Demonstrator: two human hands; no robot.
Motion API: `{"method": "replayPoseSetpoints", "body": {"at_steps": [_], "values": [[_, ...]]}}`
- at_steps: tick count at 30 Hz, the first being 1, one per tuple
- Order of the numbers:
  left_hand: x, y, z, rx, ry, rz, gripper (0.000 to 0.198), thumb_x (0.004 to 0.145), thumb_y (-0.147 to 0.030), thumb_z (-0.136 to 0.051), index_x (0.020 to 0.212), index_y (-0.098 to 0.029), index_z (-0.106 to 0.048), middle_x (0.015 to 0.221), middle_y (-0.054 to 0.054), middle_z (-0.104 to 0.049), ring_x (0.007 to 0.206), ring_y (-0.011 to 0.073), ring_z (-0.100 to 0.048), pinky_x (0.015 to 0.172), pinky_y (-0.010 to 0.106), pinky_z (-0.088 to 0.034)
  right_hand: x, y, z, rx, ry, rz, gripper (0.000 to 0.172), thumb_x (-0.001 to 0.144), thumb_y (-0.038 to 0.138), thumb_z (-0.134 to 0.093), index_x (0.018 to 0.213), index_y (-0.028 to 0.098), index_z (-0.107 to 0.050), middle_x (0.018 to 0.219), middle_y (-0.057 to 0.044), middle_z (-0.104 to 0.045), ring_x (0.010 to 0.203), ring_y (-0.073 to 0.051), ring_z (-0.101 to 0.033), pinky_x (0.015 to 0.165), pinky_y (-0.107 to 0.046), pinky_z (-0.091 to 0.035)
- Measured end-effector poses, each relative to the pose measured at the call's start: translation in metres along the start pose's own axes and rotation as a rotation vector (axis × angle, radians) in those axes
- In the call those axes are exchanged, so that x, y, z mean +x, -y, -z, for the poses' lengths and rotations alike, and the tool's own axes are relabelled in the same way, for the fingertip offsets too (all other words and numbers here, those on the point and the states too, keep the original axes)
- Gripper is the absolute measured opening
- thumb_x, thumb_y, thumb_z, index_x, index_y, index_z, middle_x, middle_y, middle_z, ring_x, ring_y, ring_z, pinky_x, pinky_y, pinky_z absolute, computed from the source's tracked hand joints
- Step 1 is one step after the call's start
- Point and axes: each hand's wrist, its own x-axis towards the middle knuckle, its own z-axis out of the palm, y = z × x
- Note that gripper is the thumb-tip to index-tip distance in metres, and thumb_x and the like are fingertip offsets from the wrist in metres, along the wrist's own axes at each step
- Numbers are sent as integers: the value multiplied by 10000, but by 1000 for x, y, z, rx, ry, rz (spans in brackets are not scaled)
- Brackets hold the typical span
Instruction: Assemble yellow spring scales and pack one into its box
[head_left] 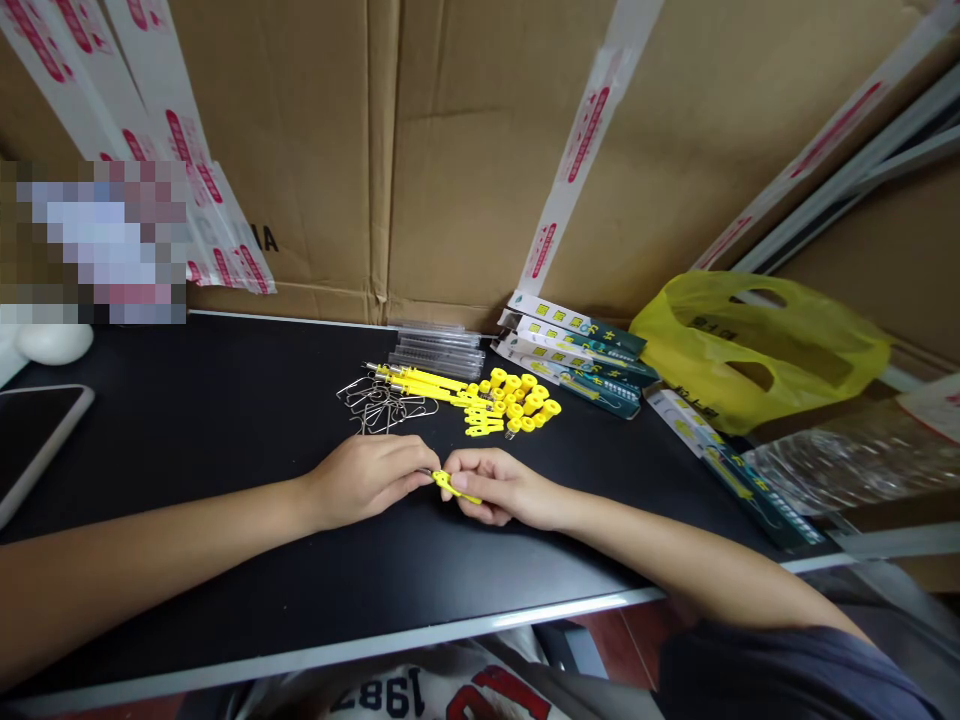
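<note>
both forearms rest on the worktop point(225, 600) for steadiness, left hand point(367, 478) and right hand point(499, 485) pinching one yellow clip point(452, 487) together, spare parts point(517, 400) within reach.

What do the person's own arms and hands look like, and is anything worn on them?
Both forearms are bare up to the picture's edge. The left hand and the right hand wear no gloves, and no rings, watch or bracelet show. No sleeve reaches either wrist. At the bottom edge a white shirt with red and dark printing shows.
</note>
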Motion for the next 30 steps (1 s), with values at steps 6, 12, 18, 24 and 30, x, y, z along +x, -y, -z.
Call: {"method": "replayPoseSetpoints", "body": {"at_steps": [6, 12, 18, 24, 30], "values": [[-1, 0, 0, 58, -70, -79, 148, 936, -173, -432, 988, -188, -570, 895, 30, -649, 815, 115, -618, 750, 208, -480, -1, -1, -1, 264, 95, -68, 237, 874, 391, -553, 852, 158, -517, 498, 89, -405, 367, -25, -249, 330, -137, -152], [-1, 0, -2, 90, -148, -110, 150, 925, -164, -444, 990, -195, -576, 901, 32, -663, 824, 115, -634, 758, 215, -511, 0, 0, -2, 324, 112, -78, 256, 858, 407, -581, 832, 167, -496, 490, 93, -400, 359, -23, -248, 329, -130, -165], [-2, 1, -3, 96, -171, -135, 141, 911, -141, -464, 999, -194, -561, 906, 31, -660, 823, 114, -627, 760, 219, -513, 0, 0, -2, 333, 111, -66, 262, 853, 414, -583, 821, 172, -486, 493, 93, -397, 367, -25, -250, 332, -129, -161], [-1, -1, 0, 91, -162, -124, 138, 910, -141, -480, 1022, -186, -548, 914, 34, -650, 821, 114, -619, 755, 210, -494, 0, -1, -3, 255, 75, -11, 256, 858, 409, -568, 835, 166, -491, 489, 89, -433, 362, -28, -264, 331, -140, -174], [-1, -2, 0, 182, -127, -54, 163, 944, -216, -443, 1074, -214, -543, 886, 3, -650, 725, 88, -629, 653, 170, -465, -6, 7, -3, -166, -50, 64, 266, 911, 426, -453, 823, 175, -477, 505, 80, -403, 394, -51, -279, 378, -169, -223]]}}
